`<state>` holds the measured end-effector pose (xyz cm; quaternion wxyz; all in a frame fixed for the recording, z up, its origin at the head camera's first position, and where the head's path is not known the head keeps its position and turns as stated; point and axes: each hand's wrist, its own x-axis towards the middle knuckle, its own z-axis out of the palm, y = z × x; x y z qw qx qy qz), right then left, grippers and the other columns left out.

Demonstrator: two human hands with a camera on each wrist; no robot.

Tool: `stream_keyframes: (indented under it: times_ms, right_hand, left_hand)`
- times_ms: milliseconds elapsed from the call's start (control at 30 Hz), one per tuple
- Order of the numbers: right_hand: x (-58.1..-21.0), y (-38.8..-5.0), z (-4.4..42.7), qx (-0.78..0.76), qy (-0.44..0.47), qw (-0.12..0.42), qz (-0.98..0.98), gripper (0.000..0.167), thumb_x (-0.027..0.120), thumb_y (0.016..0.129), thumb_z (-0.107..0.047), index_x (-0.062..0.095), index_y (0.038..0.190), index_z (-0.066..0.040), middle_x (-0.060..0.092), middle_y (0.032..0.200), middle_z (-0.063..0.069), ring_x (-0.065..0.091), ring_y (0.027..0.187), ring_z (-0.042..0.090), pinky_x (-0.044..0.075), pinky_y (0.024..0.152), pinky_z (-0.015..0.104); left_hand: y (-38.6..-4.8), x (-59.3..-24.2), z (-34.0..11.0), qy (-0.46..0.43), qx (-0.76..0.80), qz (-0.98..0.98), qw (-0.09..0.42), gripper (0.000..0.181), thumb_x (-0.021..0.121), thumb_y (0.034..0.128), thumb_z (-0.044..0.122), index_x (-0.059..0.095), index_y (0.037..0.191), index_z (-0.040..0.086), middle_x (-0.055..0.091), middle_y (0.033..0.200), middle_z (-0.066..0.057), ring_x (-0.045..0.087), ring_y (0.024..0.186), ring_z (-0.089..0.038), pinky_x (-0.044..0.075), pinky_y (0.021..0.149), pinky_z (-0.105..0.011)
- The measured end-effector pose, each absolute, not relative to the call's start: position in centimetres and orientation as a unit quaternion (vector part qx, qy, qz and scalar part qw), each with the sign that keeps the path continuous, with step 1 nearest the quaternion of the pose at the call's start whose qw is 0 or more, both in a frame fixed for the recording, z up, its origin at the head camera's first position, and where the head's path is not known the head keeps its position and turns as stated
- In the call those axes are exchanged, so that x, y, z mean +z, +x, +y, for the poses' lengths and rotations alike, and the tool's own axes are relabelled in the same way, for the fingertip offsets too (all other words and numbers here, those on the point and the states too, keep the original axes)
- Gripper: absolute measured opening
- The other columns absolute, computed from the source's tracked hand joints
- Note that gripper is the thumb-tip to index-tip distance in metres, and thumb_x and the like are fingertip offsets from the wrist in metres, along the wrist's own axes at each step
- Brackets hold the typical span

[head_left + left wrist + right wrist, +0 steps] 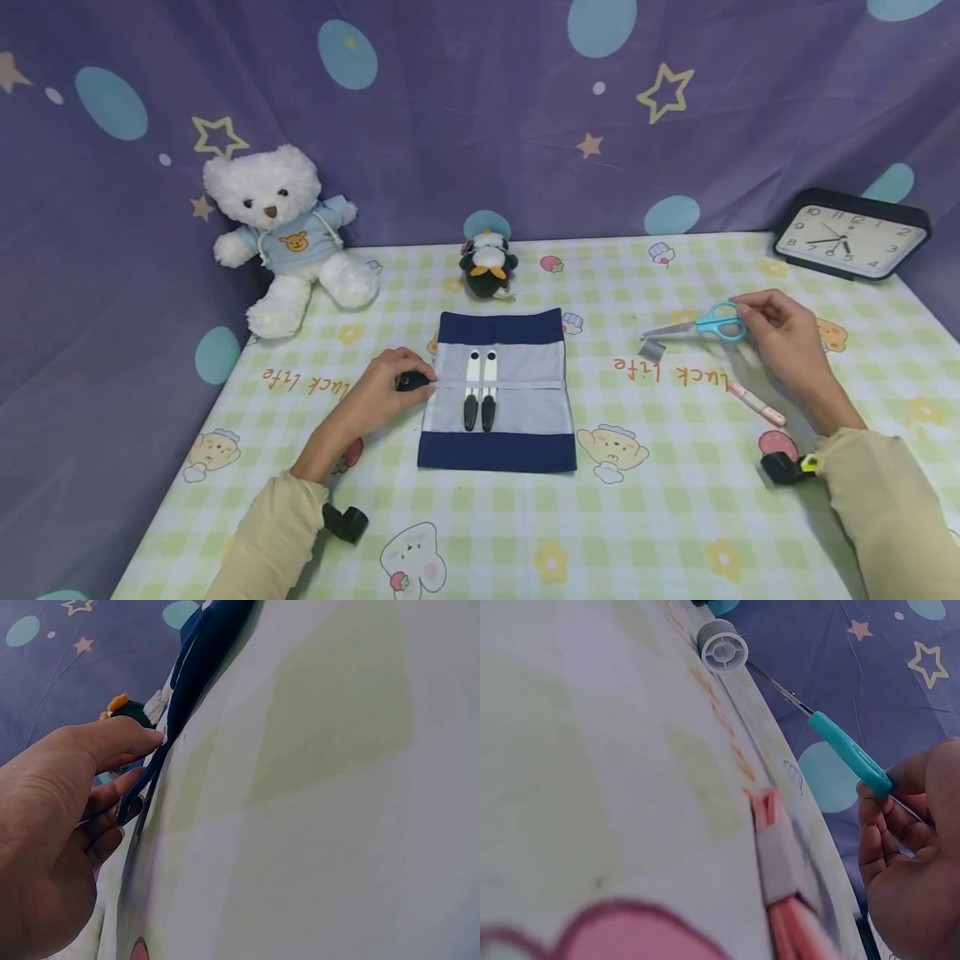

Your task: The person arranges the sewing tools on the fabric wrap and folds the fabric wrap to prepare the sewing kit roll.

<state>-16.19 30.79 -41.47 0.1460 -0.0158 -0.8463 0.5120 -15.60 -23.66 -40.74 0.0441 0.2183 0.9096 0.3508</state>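
Note:
An unfolded fabric pouch [495, 454], navy at both ends and light grey between, lies on the table. Two slim white tools [491, 367] with black ends sit side by side under its cross band. At the pouch's left edge, my left hand [386, 385] pinches a dark strap [129, 806] with a snap. My right hand [783, 333] holds light-blue-handled scissors [720, 322] by the finger loops, blades pointing left and closed. Beneath the blade tips lies a grey thread spool [652, 350]. A pink bundle [757, 404] in a pale band lies near the right hand.
A white teddy bear [292, 233] sits at the back left. Behind the pouch is a penguin plush [488, 265]. A black-framed clock [851, 236] stands at the back right. A checked cloth [525, 533] covers the table, with a purple curtain [465, 125] behind.

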Motion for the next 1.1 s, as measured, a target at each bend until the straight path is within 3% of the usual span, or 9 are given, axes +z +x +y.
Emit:
stream_keyframes:
  times_ms: [267,500,867,1100]
  right_hand:
    - [-40.8,-17.1,29.8,0.51,0.006,0.154,-0.846,0.024,0.059,0.107,-0.014,0.065,0.12,0.005,0.065,0.098,-0.024,0.055,0.085,0.001,0.04,0.069,0.014]
    - [-40.7,-18.0,28.5,0.54,0.056,0.151,-0.826,0.019,0.06,0.105,-0.006,0.066,0.117,0.008,0.067,0.097,-0.016,0.058,0.082,0.003,0.044,0.07,0.012]
    - [-39.8,-19.0,25.4,0.556,0.112,0.125,-0.814,0.022,0.059,0.106,-0.007,0.065,0.118,0.011,0.068,0.095,-0.011,0.06,0.082,0.007,0.046,0.07,0.017]
    - [-39.6,-19.6,23.4,0.56,0.131,0.105,-0.811,0.021,0.058,0.106,-0.006,0.066,0.118,0.01,0.067,0.098,-0.017,0.06,0.084,0.005,0.046,0.073,0.016]
  left_hand:
    - [-15.6,-40.7,-23.7,0.222,0.347,0.91,0.042,0.008,0.078,0.0945,0.013,0.078,0.102,0.017,0.065,0.112,-0.001,0.055,0.114,-0.03,0.045,0.096,-0.054]
    - [-15.6,-40.7,-23.7,0.224,0.343,0.911,0.041,0.008,0.078,0.0947,0.014,0.078,0.102,0.017,0.065,0.113,-0.002,0.055,0.114,-0.03,0.045,0.096,-0.054]
    - [-15.6,-40.7,-23.7,0.223,0.344,0.911,0.043,0.008,0.078,0.0948,0.014,0.078,0.102,0.018,0.065,0.112,-0.001,0.055,0.115,-0.031,0.045,0.096,-0.054]
    - [-15.5,-40.6,-23.6,0.221,0.344,0.911,0.044,0.008,0.078,0.0945,0.014,0.078,0.102,0.017,0.066,0.112,-0.001,0.055,0.115,-0.031,0.045,0.096,-0.054]
